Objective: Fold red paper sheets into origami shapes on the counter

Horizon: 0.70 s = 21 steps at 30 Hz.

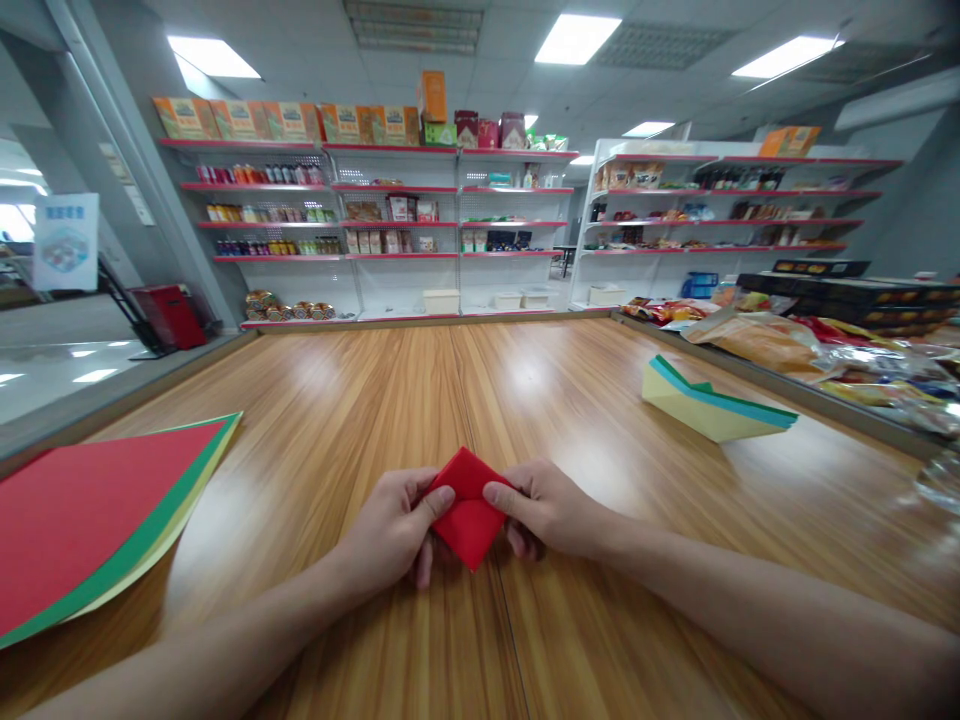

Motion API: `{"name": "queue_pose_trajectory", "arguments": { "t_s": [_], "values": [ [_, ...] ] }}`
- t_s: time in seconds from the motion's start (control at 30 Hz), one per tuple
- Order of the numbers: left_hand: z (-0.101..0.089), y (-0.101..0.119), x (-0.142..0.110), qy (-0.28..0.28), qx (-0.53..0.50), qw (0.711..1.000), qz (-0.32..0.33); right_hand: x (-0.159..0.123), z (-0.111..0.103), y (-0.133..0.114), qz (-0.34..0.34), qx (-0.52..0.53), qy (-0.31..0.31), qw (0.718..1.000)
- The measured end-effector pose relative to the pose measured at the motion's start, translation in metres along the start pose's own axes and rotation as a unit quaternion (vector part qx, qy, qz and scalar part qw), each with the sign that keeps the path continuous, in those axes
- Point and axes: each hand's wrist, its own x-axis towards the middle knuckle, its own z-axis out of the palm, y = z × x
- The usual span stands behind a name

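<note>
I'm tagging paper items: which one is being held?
The small red folded paper, held by the left hand and right hand; the multicoloured boat and large stacked sheets are untouched.

Far shelves [397,256] hold bottles [262,174] and orange boxes [289,122]. Snack bags [757,338] lie at right, and a sign [66,242] stands at left.

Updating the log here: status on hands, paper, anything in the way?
Left hand and right hand both pinching red folded paper. Paper diamond-shaped, one corner toward wearer. Coloured sheets off left, paper boat off right; neither in the way.
</note>
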Motion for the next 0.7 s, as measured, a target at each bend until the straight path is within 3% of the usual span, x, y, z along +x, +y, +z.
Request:
{"name": "queue_pose_trajectory", "arguments": {
  "t_s": [0.1,0.17,0.47,0.7],
  "values": [
    [0.0000,0.0042,-0.0018,-0.019,-0.006,1.000,-0.001,-0.0017,-0.0016,-0.0032,-0.003,0.025,-0.063,0.998],
    [0.0002,0.0051,-0.0026,-0.031,-0.004,0.999,-0.003,-0.0030,-0.0012,-0.0045,-0.003,0.013,-0.066,0.998],
    [0.0009,0.0014,0.0027,0.004,-0.027,1.000,-0.008,-0.0013,-0.0007,0.0001,-0.123,-0.110,0.080,0.983],
    [0.0029,0.0072,0.0004,-0.006,0.017,1.000,-0.023,-0.0019,-0.0024,-0.0023,-0.112,-0.126,0.048,0.985]
  ]
}}
